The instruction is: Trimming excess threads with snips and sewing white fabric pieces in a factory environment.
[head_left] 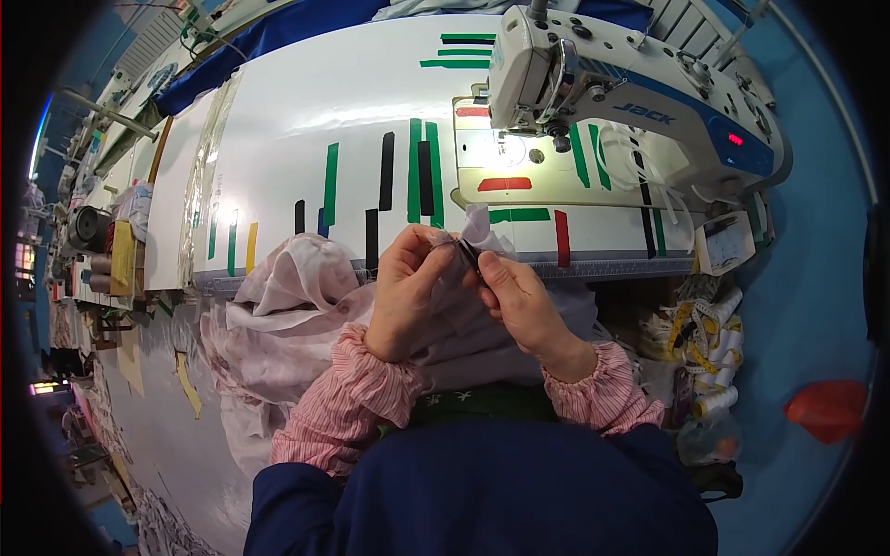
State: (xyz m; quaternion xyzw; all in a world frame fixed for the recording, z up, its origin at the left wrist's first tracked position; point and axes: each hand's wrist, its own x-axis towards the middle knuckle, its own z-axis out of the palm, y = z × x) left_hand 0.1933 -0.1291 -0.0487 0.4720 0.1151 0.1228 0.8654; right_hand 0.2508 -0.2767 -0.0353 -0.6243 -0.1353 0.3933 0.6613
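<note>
Pale pinkish-grey fabric (pixel 278 320) lies over my lap and hangs along the table's front edge. My left hand (pixel 405 292) is closed, pinching an edge of this fabric between thumb and fingers. Just to its right, my right hand (pixel 519 301) is wrapped round small dark thread snips (pixel 470 257), their tip pointing up and left at the pinched edge. The snips' blades are partly hidden by fingers and cloth. A narrow end of the fabric sticks up behind both hands, over the front of the table.
A white and blue sewing machine (pixel 640 102) stands at the back right, its lamp lighting the needle plate. Green, black and red tape strips mark the white table (pixel 278 102). A ruler strip (pixel 593 269) edges its front. Thread spools and a yellow measuring tape (pixel 691 329) sit at right.
</note>
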